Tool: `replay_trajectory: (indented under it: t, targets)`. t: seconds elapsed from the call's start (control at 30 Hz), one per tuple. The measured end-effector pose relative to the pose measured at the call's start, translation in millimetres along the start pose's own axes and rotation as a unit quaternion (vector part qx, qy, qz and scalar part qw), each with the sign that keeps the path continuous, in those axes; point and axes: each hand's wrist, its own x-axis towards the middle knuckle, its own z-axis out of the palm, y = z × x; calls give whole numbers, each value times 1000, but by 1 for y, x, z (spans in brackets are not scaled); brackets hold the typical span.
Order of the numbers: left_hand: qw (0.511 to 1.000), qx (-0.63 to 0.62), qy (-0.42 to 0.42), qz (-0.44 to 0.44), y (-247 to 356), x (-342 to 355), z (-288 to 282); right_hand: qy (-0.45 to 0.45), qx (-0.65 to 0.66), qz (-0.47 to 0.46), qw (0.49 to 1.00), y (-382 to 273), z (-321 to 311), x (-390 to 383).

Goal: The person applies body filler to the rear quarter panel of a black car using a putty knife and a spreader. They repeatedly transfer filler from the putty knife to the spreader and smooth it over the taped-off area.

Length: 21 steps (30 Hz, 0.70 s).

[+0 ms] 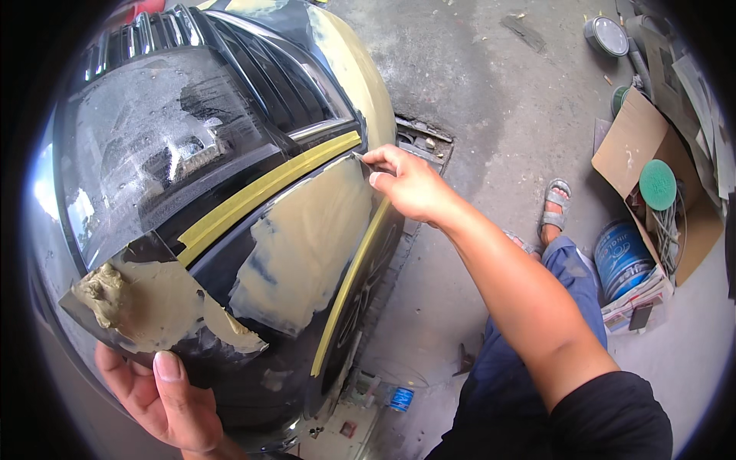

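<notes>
My left hand (165, 399), at the lower left, grips the near edge of a dark mixing board (161, 330) smeared with beige filler; a thick lump of filler (103, 295) sits on its left part. My right hand (406, 184) pinches a thin spreader (357, 156) at the upper right end of a dark car body panel (222, 276), which carries a broad coat of beige filler (291, 245). Strips of yellow masking tape (261, 192) run along the panel above and below that coat. The spreader is mostly hidden behind my fingers.
The car's grille (303, 84) is at the top. On the concrete floor (491, 84) at right are an open cardboard box (625, 130) with a green round pad (658, 184), a blue bucket (621, 261) and a lidded can (606, 36). A small blue can (401, 399) stands lower middle.
</notes>
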Motion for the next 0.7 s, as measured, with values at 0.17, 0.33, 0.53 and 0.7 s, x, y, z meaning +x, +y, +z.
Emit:
replay_trajectory:
  t: [0.17, 0.33, 0.53, 0.7]
  targets:
    - [1000, 3, 2, 1, -5, -3, 0, 31, -56, -107, 992, -14, 37, -25]
    - [1000, -6, 8, 4, -2, -1, 1, 76, 14, -85, 993, -1, 29, -30]
    - [1000, -1, 2, 17, -1, 2, 3, 42, 27, -15, 999, -8, 34, -17]
    - [1000, -10, 12, 7, -5, 0, 1, 20, -11, -138, 990, -9, 39, -48]
